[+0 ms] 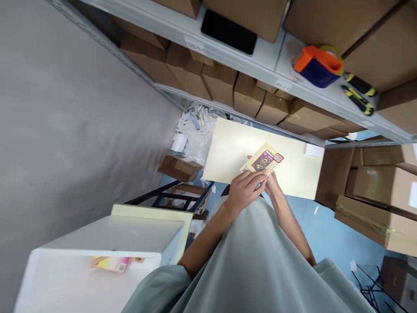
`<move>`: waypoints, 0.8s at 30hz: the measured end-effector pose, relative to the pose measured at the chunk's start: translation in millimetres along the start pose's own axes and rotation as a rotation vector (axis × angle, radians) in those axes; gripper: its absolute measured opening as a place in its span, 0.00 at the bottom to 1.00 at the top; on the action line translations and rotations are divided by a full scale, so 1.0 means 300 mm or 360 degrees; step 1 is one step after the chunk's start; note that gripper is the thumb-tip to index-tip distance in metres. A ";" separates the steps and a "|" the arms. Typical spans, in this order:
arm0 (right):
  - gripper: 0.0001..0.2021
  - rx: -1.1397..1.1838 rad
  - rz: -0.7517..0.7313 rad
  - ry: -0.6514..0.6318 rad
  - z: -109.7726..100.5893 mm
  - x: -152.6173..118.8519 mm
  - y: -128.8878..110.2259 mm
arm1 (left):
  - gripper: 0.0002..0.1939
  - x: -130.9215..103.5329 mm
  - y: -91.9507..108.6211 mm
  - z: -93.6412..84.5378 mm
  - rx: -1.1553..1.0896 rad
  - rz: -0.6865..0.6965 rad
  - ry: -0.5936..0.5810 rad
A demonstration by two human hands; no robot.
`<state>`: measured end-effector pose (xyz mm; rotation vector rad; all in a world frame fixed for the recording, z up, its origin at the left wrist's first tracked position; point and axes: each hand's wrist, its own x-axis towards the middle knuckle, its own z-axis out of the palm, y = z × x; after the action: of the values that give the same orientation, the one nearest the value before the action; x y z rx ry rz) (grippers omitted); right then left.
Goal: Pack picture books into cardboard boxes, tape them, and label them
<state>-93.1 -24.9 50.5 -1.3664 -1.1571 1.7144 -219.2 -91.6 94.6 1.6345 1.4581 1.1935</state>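
Note:
A thin cream booklet or flat pack (262,160) with a purple printed picture and a red-outlined label at its upper right corner is held above the pale worktable (295,174). My left hand (246,188) is closed on its near edge, the fingers lying across the lower front. From behind and below, my right hand (271,182) supports it; most of its fingers are hidden, and one fingertip shows past the left edge. Something small and blue shows by my left fingertips, too small to name.
Over the table's far side runs a shelf with cardboard boxes (249,93), a black tablet-like slab (229,32), an orange-and-blue tape dispenser (318,66) and cutters (358,100). Paper scraps (197,134) lie left. A white bin (97,243) holds a colourful packet. Boxes (374,182) stand right.

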 end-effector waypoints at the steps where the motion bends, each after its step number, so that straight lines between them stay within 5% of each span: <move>1: 0.22 -0.0045 0.0006 0.0007 0.010 0.021 0.018 | 0.09 0.006 -0.032 -0.022 -0.0030 -0.0087 0.0067; 6: 0.20 -0.0406 -0.0052 0.0152 0.068 0.221 0.155 | 0.12 0.074 -0.353 -0.155 -0.0188 -0.0813 0.0482; 9: 0.17 -0.0537 -0.0068 0.0222 0.138 0.398 0.247 | 0.17 0.139 -0.622 -0.205 -0.0358 -0.1124 0.0438; 13: 0.13 -0.0705 -0.0055 0.0279 0.229 0.627 0.334 | 0.26 0.228 -0.896 -0.217 -0.0279 -0.1179 0.0378; 19: 0.14 -0.0792 0.0072 0.0334 0.295 0.800 0.400 | 0.25 0.327 -1.069 -0.196 -0.0215 -0.1224 0.0382; 22: 0.16 -0.0759 0.0026 0.0311 0.244 0.753 0.417 | 0.22 0.298 -1.093 -0.212 -0.0254 -0.1251 0.0415; 24: 0.18 -0.0777 -0.0066 0.0398 0.151 0.662 0.428 | 0.21 0.227 -1.095 -0.238 -0.0195 -0.1242 0.0459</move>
<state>-181.3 89.1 -142.7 -1.7696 -1.5017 1.2270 -417.8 27.6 -158.4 0.6881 1.9006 1.0360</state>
